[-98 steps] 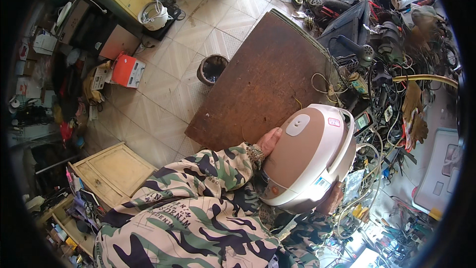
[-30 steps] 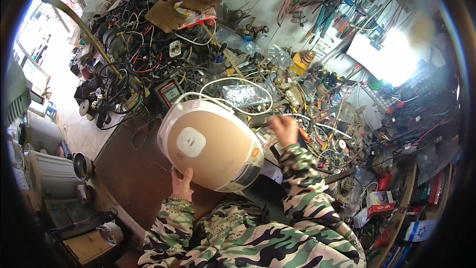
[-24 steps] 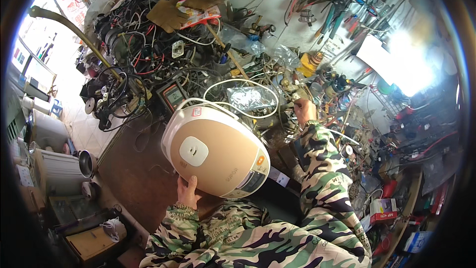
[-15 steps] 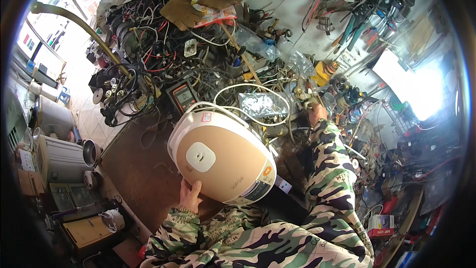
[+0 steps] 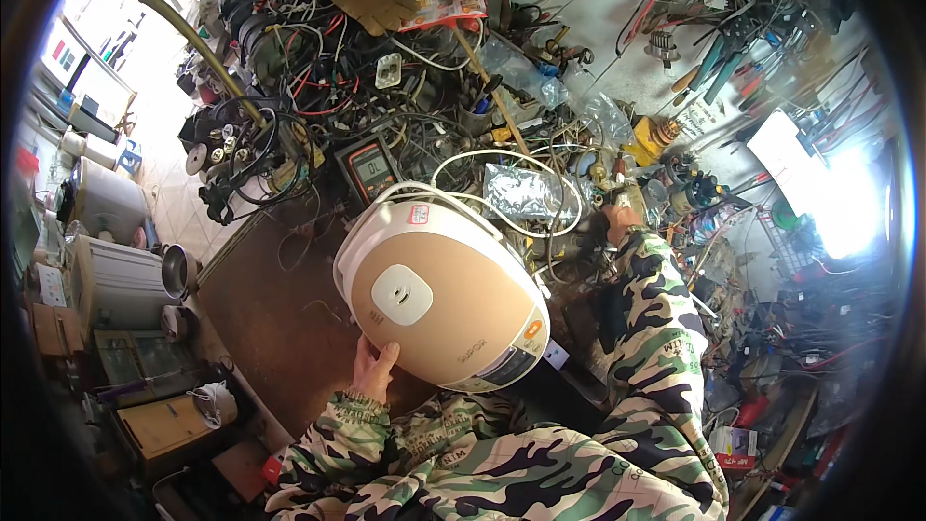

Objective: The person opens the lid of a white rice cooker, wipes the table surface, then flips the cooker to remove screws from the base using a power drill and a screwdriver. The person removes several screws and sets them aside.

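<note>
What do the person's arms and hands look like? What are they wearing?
The left sleeve and right sleeve are long, with camouflage patches in green, black and pale tan, plus dark printed letters. The left cuff is gathered. The left hand is bare; the right hand is partly hidden.

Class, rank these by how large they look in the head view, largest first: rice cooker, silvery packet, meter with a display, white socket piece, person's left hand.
1. Rice cooker
2. Silvery packet
3. Meter and left hand: too alike to rank
4. White socket piece
</note>
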Action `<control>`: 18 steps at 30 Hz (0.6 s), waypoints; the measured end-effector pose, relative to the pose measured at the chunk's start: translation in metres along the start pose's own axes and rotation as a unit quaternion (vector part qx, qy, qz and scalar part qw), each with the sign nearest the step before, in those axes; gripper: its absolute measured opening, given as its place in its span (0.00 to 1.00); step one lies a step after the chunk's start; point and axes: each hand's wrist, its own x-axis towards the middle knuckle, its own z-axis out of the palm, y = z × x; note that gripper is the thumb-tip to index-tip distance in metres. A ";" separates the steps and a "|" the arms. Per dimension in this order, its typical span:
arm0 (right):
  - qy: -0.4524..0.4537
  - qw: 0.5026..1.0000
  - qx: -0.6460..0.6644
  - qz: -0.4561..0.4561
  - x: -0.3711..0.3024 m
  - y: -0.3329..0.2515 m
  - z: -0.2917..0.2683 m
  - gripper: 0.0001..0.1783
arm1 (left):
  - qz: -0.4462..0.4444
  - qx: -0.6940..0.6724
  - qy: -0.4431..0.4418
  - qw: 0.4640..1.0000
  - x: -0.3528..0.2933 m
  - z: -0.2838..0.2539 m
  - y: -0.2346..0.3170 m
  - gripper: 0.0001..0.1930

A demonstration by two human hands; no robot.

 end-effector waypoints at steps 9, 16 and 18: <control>0.150 0.948 -0.106 0.259 -0.024 0.011 -0.082 0.12 | 0.128 -0.115 -0.046 0.984 0.011 0.015 -0.007 0.44; 0.032 0.934 -0.254 0.249 -0.056 0.032 -0.172 0.13 | -0.004 0.013 -0.192 0.981 -0.006 -0.038 -0.043 0.39; 0.028 0.939 -0.270 0.212 -0.077 0.029 -0.188 0.14 | -0.030 0.058 -0.204 0.977 -0.021 -0.065 -0.059 0.36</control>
